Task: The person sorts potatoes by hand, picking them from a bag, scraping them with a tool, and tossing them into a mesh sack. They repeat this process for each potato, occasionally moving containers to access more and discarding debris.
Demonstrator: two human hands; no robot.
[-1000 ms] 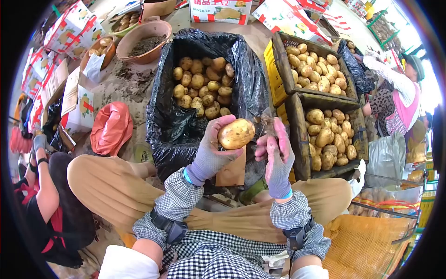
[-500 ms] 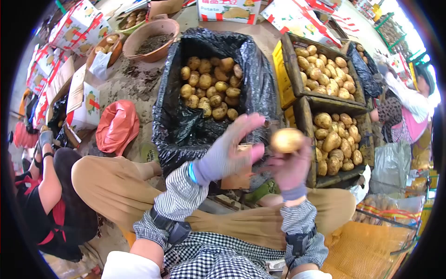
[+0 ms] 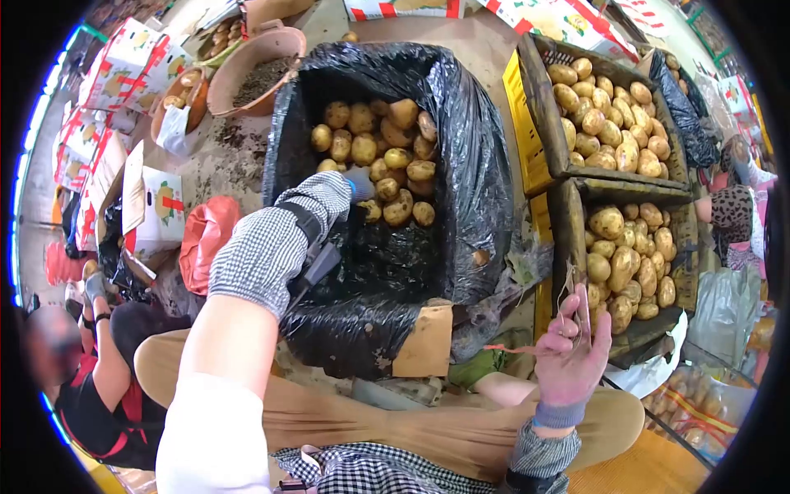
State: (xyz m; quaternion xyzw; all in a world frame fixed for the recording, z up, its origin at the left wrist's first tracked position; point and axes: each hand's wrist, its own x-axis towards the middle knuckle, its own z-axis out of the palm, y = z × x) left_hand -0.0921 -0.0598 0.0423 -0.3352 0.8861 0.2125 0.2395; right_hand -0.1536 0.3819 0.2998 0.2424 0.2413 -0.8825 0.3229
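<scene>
Potatoes in a bag-lined crate, and thin strands in the right hand

The potatoes [image 3: 378,152] are yellow-brown, smooth-skinned and mixed in size. They lie loose in a heap at the far end of a crate lined with a black plastic bag [image 3: 469,140]; the near end of the crate shows only bare, crumpled plastic. The gloved left hand [image 3: 360,183] sits at the near edge of the heap, touching or just beside the closest potatoes, its fingers hidden. The strands [image 3: 568,284] are thin, dry and pale brown, pinched in the gloved right hand [image 3: 572,358] and sticking upward, with one reddish strand [image 3: 510,350] trailing sideways.
</scene>
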